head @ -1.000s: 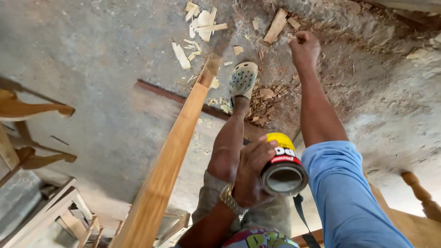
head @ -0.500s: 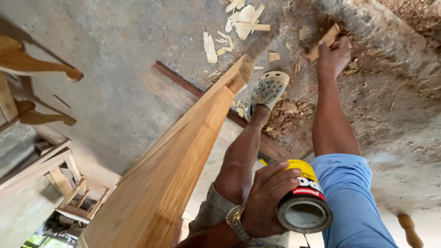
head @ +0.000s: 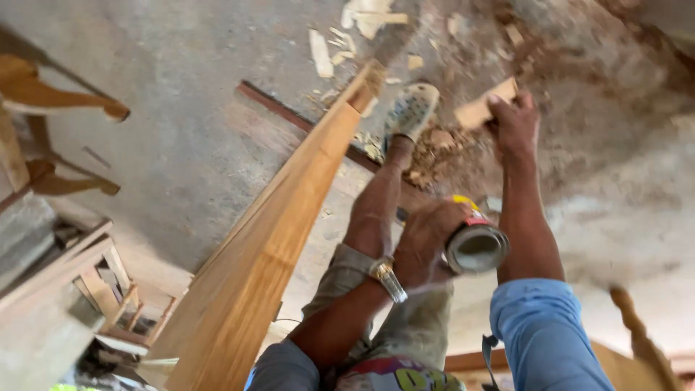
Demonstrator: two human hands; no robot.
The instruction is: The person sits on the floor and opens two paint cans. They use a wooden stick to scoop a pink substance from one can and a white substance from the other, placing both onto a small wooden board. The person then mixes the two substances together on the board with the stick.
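One tin can (head: 476, 246), open end toward the camera, pale inside, yellow and red band on its wall. Left hand (head: 427, 242) grips it from the side, fingers clamped round the can; wristwatch (head: 387, 279) on that wrist. Can sits mid-air above the floor, just right of the person's raised knee.

One small wood offcut (head: 483, 107), pale, wedge-like, down at floor level. Right hand (head: 514, 123) has its fingers closed on the offcut's right end, arm stretched straight down, blue sleeve (head: 539, 337) at the shoulder.

One long wooden beam (head: 271, 239) runs diagonally from bottom left up to the middle, far end resting on the floor beside one sandalled foot (head: 410, 110). One dark metal strip (head: 304, 123) lies on the concrete floor (head: 181, 108) under the beam.

Loose wood chips (head: 340, 36) scattered at top centre, count unclear due to blur. Sawdust patch (head: 441, 152) between foot and right hand. Furniture frames (head: 65, 268) stacked at left, number not clear.
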